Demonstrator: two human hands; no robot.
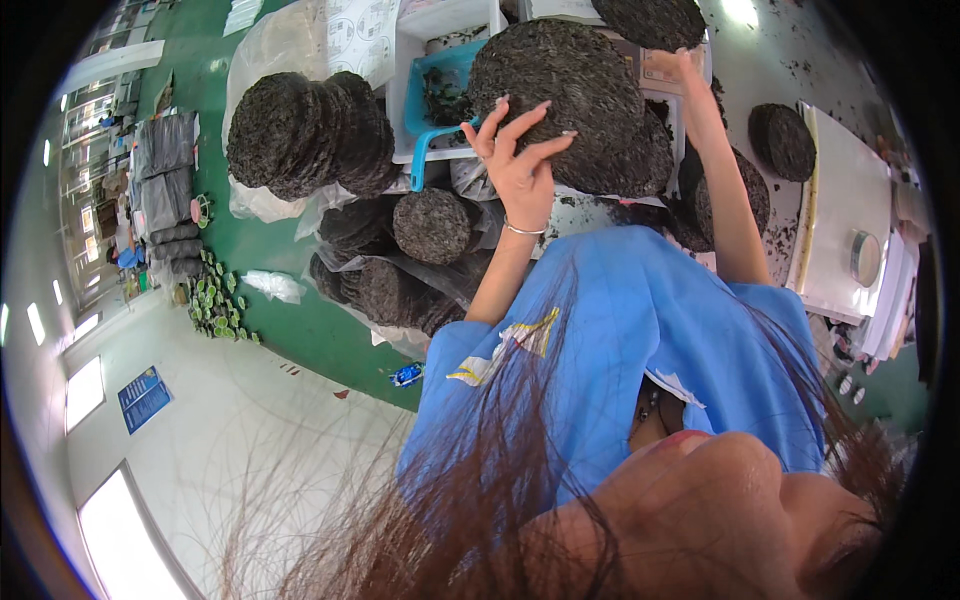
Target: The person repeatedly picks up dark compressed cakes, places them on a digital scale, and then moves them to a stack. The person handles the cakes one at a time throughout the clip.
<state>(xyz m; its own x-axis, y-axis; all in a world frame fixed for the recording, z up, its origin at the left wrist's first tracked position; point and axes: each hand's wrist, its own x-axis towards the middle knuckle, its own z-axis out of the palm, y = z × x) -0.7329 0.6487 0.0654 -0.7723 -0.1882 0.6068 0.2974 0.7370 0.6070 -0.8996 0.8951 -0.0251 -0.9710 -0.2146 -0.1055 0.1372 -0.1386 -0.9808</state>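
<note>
A large round cake of dried seaweed [562, 90] lies before me, dark and coarse. On its near left part rest the spread fingers of my left hand [517, 161], which wears a bracelet. My right hand [679, 75] is raised at the upper right, gripping the lower edge of another round seaweed cake [652, 19]; part of that cake is cut off by the frame. More seaweed cakes [645, 157] show under the large one. Left of them, a blue plastic scoop [420, 154] with loose seaweed sits in a white plastic bin [401, 97].
Stacked seaweed cakes [300, 135] stand at left, with more in clear plastic bags [397, 262] below. At right are another seaweed cake [781, 142], a white board [840, 210] and seaweed crumbs on the table [750, 67]. A potted plant [214, 304] stands by the wall.
</note>
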